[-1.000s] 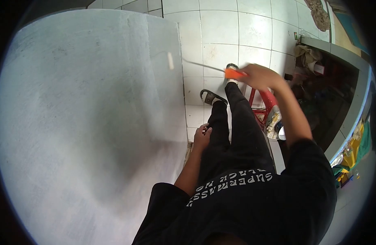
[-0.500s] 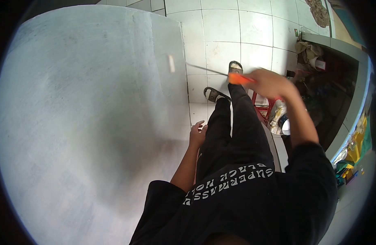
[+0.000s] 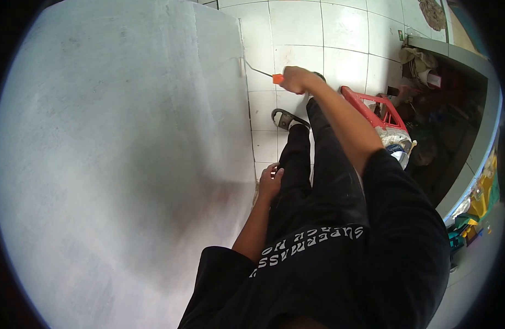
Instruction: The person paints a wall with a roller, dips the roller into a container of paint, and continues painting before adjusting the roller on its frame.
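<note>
We look at what is probably a home — the dim side hides detail — with white floor tiles, a red stool and a cluttered recess.

Partly seen items.
Roller: blurred. Handle: mostly hidden in right hand. Right sandal: mostly behind wrist.

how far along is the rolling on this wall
Looks done: a pale, uneven coat covers most of the visible wall.
In hand: the right hand grips the orange handle, with the roller at the wall's right edge.
Probably left: the darker smudges at upper left and streaky patches, though shadow makes coverage hard to judge.
</note>
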### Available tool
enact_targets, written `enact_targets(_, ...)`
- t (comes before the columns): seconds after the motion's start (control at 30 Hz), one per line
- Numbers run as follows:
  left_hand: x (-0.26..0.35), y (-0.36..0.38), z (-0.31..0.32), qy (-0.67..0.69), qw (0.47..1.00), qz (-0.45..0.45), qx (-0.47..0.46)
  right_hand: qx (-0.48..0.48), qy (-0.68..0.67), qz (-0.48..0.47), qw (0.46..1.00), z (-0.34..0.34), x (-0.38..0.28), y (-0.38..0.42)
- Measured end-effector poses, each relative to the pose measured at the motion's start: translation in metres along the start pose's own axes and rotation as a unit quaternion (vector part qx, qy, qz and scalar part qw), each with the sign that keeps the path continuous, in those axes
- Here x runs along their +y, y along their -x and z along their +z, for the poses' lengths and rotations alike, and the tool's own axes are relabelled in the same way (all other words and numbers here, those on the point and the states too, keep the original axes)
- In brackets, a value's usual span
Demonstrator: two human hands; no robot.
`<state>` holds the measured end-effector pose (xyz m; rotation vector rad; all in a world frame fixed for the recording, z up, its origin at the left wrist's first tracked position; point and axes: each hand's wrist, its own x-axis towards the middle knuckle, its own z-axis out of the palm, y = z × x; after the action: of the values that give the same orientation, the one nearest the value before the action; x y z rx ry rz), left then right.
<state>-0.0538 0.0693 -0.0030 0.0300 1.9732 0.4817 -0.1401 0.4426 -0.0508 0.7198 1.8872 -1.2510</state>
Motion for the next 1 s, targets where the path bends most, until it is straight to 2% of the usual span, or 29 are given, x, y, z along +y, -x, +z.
enact_targets(0.07,0.006,0.003,-0.010,-0.013,1.000,0.001,0.008,-0.003,0.048,-0.006,0.999,0.033,0.007,-0.053)
enact_targets(0.17,0.005,0.003,-0.024,-0.033,0.999,0.015,0.021,-0.001,0.045,0.008,0.999,0.041,0.000,-0.044)
enact_targets(0.23,0.008,0.001,-0.030,-0.035,0.998,0.035,0.030,0.036,-0.016,-0.008,0.999,0.027,0.002,0.013)
enact_targets(0.27,0.008,0.002,-0.033,-0.037,0.998,0.045,0.030,0.071,0.023,-0.053,0.996,0.020,0.010,0.050)
enact_targets(0.3,0.007,0.003,-0.035,-0.037,0.997,0.054,0.031,0.019,0.018,-0.039,0.999,0.000,0.010,0.097)
enact_targets(0.33,0.005,0.003,-0.036,-0.035,0.997,0.057,0.031,0.034,0.074,-0.077,0.994,-0.015,0.014,0.146)
enact_targets(0.37,0.002,0.001,-0.036,-0.046,0.997,0.055,0.027,0.009,0.059,-0.034,0.998,-0.039,0.003,0.205)
enact_targets(0.4,-0.001,0.000,-0.035,-0.058,0.997,0.053,0.023,0.007,0.004,-0.079,0.997,-0.050,0.009,0.247)
enact_targets(0.43,-0.005,-0.001,-0.033,-0.057,0.997,0.055,0.023,0.005,-0.017,-0.078,0.997,-0.064,0.002,0.289)
enact_targets(0.47,-0.009,-0.002,-0.031,-0.070,0.996,0.050,0.010,0.003,-0.038,-0.076,0.996,-0.071,-0.003,0.315)
enact_targets(0.57,-0.024,-0.006,-0.025,-0.089,0.995,0.041,-0.009,0.005,-0.017,-0.072,0.997,-0.060,0.004,0.323)
enact_targets(0.63,-0.027,-0.007,-0.020,-0.092,0.995,0.037,-0.015,0.050,0.000,-0.097,0.994,-0.037,0.020,0.281)
enact_targets(0.73,-0.025,-0.002,-0.019,-0.070,0.997,0.024,-0.021,0.012,0.025,-0.041,0.999,0.002,0.028,0.160)
enact_targets(0.77,-0.022,0.000,-0.019,-0.063,0.997,0.027,-0.017,0.057,-0.002,-0.092,0.994,0.037,0.054,0.090)
enact_targets(0.8,-0.019,0.001,-0.020,-0.056,0.998,0.030,-0.013,0.012,0.016,-0.045,0.999,0.038,0.037,0.057)
enact_targets(0.83,-0.017,0.002,-0.022,-0.057,0.998,0.028,-0.011,0.058,-0.012,-0.035,0.998,0.048,0.026,0.028)
enact_targets(0.9,-0.015,0.004,-0.029,-0.064,0.997,0.037,-0.005,0.026,-0.016,0.005,1.000,0.077,0.023,-0.042)
enact_targets(1.0,-0.019,0.002,-0.042,-0.090,0.995,0.035,0.008,-0.006,-0.024,0.014,1.000,0.077,0.011,-0.057)
